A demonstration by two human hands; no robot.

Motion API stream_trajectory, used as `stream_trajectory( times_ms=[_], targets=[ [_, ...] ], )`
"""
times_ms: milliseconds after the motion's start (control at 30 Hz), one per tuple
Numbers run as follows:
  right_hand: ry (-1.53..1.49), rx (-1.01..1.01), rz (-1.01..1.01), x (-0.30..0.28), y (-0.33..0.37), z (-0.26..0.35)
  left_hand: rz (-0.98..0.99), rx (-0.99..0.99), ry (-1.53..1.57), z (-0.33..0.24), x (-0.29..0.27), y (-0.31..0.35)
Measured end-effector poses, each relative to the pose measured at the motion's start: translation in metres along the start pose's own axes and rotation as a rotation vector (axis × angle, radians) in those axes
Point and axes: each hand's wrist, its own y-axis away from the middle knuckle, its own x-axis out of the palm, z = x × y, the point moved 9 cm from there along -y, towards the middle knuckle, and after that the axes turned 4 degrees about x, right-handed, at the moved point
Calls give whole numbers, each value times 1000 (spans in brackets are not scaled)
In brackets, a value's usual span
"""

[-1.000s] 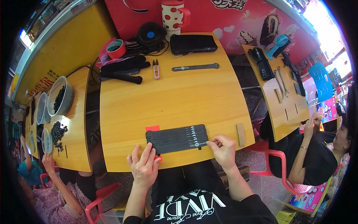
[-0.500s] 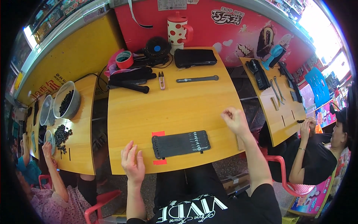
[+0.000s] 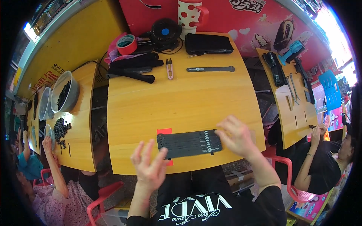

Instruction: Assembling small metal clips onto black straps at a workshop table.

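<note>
Several black straps (image 3: pixel 188 143) with rounded, holed left ends lie overlapped in a neat row near the table's front edge. White marks run in a column near their right end. Beside the left end my left hand (image 3: pixel 150 167) hovers with fingers spread, its thumb close to the straps and nothing in its grasp. My right hand (image 3: pixel 239 137) is over the right end, fingers loosely bent and apart, apparently holding nothing. A piece of red tape (image 3: pixel 164 131) shows on the table behind the straps' left end, and another peeks out in front.
Toward the back of the table (image 3: pixel 177 101) are a single grey strap (image 3: pixel 210 69), pink-handled thread snips (image 3: pixel 169 69), a black pouch (image 3: pixel 208 44), dark sleeves (image 3: pixel 132 71), a red tape roll (image 3: pixel 126 44), a black fan (image 3: pixel 165 32) and a spotted tumbler (image 3: pixel 187 17). People sit at tables on both sides.
Both hands have moved inward to the two ends of the strap row. My right hand's fingers have loosened from a closer curl. The whole view has shifted slightly.
</note>
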Motion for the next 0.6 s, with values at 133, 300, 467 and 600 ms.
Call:
stream_trajectory(
  times_ms=[133, 300, 467, 600],
  targets=[
    [28, -82, -9, 18, 34, 27, 206, 195, -16, -53, 36, -6],
    [131, -114, -1, 32, 50, 41, 259, 204, -6, -59, 57, -8],
    [257, -138, 27, 34, 55, 41, 293, 206, -6, -60, 64, -15],
    [24, -8, -111, 8, 17, -9, 300, 146, 60, -43, 55, -13]
  ],
)
